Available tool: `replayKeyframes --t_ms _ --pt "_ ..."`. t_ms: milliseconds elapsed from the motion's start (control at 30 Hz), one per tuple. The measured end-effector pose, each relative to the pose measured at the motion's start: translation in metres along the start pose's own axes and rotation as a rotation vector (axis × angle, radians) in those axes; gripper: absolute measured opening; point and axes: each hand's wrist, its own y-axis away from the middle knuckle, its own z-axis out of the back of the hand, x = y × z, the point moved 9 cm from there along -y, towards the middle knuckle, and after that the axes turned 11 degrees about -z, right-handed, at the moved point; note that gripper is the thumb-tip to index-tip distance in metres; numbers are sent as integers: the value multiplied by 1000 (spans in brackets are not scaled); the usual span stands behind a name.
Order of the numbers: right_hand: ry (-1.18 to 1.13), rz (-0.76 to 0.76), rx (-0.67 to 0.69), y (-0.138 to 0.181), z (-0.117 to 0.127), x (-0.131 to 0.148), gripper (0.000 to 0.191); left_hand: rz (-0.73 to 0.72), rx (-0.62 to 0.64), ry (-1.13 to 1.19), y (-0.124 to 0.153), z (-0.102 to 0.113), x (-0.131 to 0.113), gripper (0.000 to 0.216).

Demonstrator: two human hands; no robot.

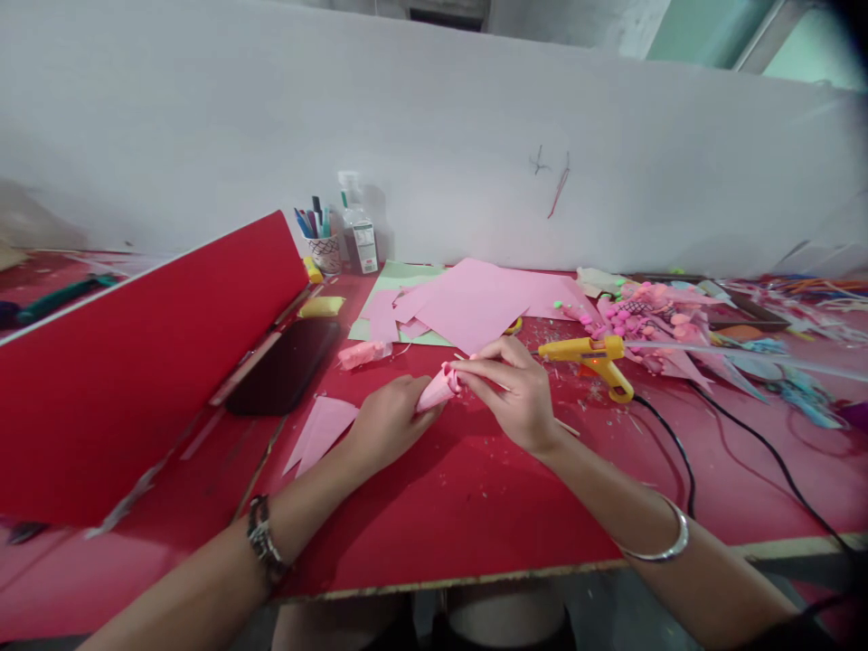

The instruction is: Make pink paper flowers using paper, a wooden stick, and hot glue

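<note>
My left hand (391,418) is closed around a small pink paper cone (434,394), its open end tilted up to the right. Crumpled pink paper shows at the cone's mouth. Against that mouth, my right hand (512,391) has its fingertips pinched together. A thin wooden stick (567,428) pokes out below the right palm, and a pale tip shows by the fingertips; it appears to run through that hand, mostly hidden. Beyond the hands lies a small wrapped pink bundle (364,354). Folded pink paper pieces (321,432) rest beside my left wrist.
A yellow glue gun (597,357) with a black cord lies right of my hands. Pink and green sheets (467,298) spread behind. Pink decorated cones (644,316) pile at right. A red board (155,362) leans over a dark phone (285,369). Pen cup (324,253) and bottle (362,237) stand behind.
</note>
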Motion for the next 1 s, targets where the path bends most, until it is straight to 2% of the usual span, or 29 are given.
replayKeyframes --t_ms 467,633,833,1000 --pt "68 47 -40 0 0 1 21 -9 41 -181 1 0 1 27" --pt "60 26 3 -1 -3 -4 20 -8 68 -241 2 -3 4 23" --pt "-28 -49 70 -4 -5 -8 20 -11 83 -211 2 -4 4 20" --pt "-81 -72 63 -7 0 -8 21 -7 55 -157 2 -2 4 21"
